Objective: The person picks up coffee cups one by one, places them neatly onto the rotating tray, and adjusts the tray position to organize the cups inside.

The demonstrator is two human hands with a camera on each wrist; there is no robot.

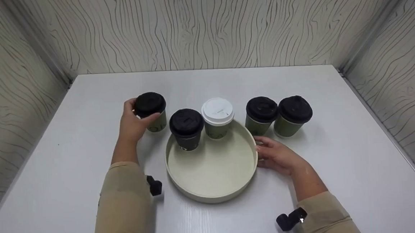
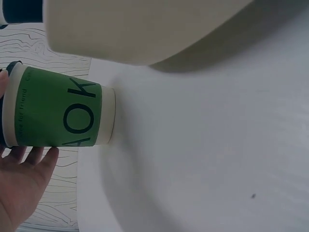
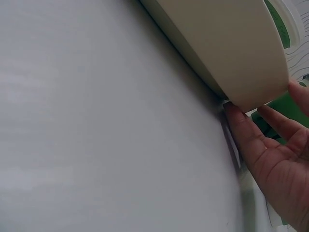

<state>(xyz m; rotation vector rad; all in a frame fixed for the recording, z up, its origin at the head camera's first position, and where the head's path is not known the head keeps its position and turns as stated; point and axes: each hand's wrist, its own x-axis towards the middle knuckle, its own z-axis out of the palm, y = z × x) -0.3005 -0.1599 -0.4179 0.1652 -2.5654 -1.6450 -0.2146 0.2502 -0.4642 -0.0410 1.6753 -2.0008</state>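
Note:
My left hand grips a green paper cup with a black lid, left of a round cream tray. Thumb and fingers curl round the cup near its lid. Whether its base touches the table, I cannot tell. On the right, my right hand touches the tray's outer wall with fairly straight fingers. Inside the tray, toward the back, stand a dark cup with a black lid and a green cup with a white lid.
Two more green cups with black lids, one nearer the tray and one farther right, stand side by side behind my right hand. Everything sits on a white table. Wood-patterned panels enclose its back and sides.

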